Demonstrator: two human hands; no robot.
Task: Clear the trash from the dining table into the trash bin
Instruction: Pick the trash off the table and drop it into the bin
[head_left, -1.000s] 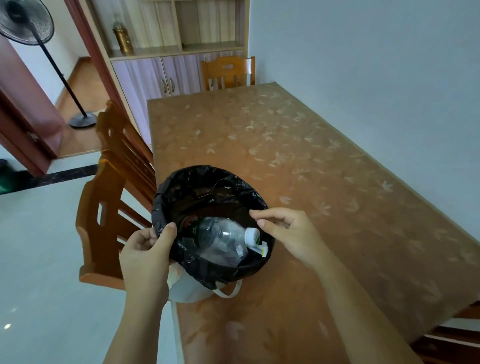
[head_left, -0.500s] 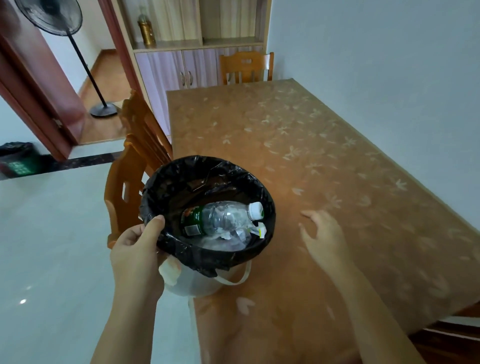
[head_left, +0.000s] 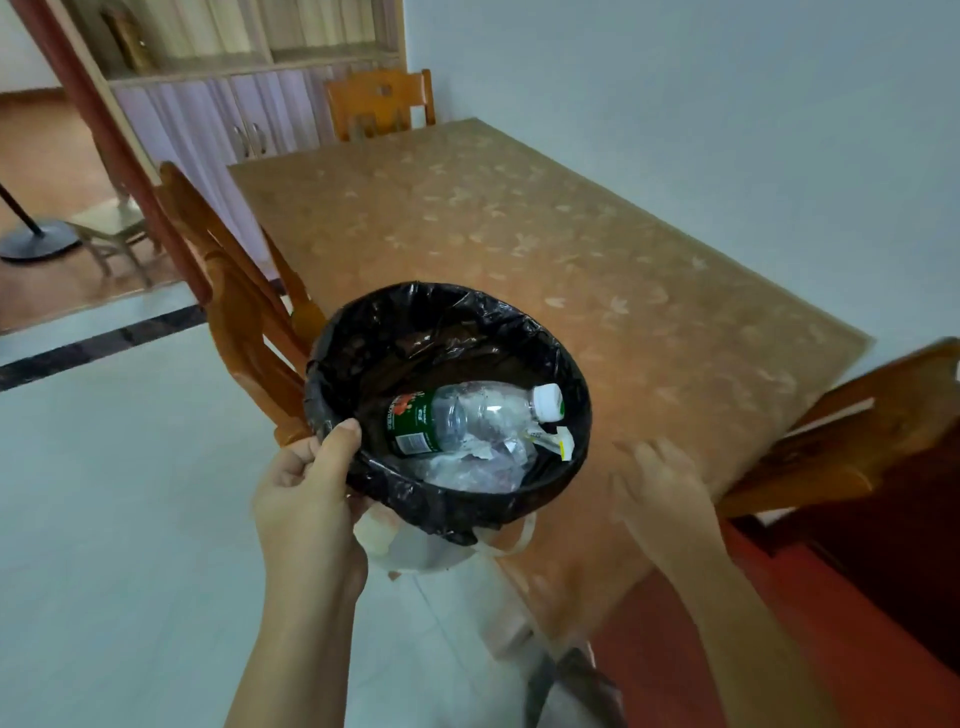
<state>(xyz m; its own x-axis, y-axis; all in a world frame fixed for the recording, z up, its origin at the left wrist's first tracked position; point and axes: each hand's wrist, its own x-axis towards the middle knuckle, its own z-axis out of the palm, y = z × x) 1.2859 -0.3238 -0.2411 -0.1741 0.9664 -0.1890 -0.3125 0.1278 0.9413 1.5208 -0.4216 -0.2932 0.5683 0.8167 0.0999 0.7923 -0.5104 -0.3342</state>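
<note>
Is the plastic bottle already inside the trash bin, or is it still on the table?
Inside. The plastic bottle lies on its side within the black-lined trash bin, cap on, above crumpled wrappers.

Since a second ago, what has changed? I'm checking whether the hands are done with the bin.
The right hand let go of the bin rim and dropped flat onto the table beside it. The left hand kept its grip on the near rim. The bottle stayed inside, and the table stayed bare of trash.
</note>
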